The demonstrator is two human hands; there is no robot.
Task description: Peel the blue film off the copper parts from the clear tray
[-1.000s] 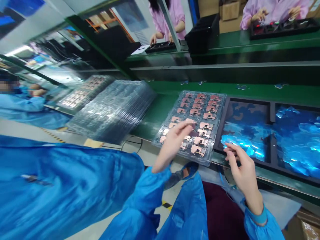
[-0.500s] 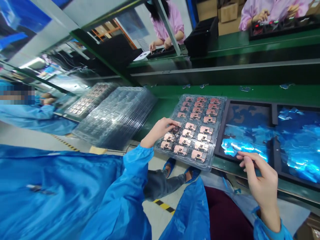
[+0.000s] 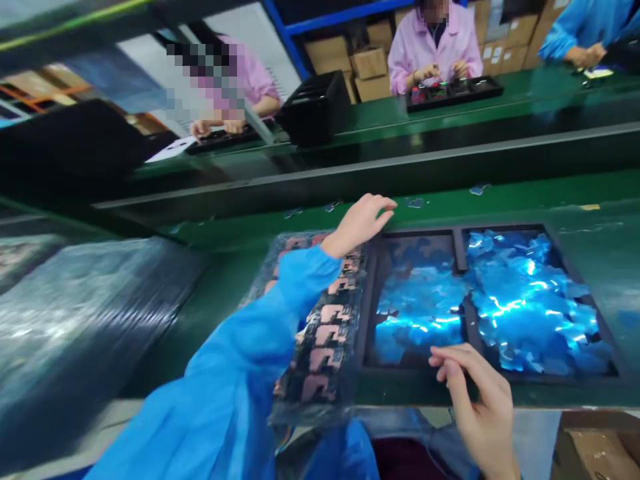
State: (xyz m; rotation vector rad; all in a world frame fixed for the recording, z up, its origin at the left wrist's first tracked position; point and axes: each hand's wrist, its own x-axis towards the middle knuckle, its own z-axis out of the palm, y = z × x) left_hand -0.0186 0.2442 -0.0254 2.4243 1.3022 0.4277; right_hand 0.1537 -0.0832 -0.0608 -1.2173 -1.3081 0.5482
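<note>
Blister tray (image 3: pixel 314 380) lengthwise outward, left hand (image 3: pixel 360 223) over corner

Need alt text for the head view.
The left hand reaches across a clear plastic tray of copper-coloured parts on a green conveyor belt. The right hand's fingers sit at the near edge of a black tray of blue film pieces. A co-worker in a pink smock sits beyond.

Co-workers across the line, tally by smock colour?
Pink smocks: 2
Blue smock: 1
Total: 3
</note>
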